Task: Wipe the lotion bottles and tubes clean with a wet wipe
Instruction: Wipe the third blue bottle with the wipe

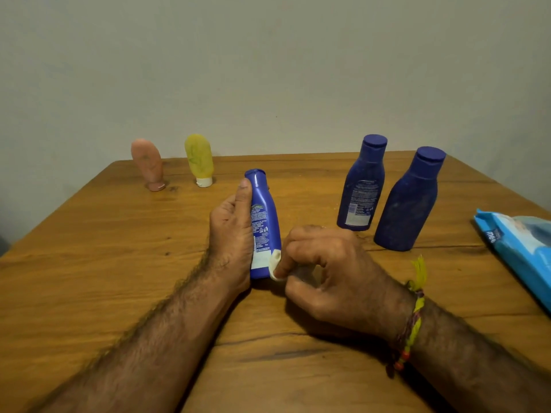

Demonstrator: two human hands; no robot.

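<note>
Fingers [280,268] of the right hand [334,275] pinch a wet wipe [275,260]; left hand [232,231] grips the light, likely slippery blue bottle [264,216] mid-body.

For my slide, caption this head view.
Left hand grips a small blue plastic bottle on the wooden table while right hand rubs a white wipe against it.
</note>
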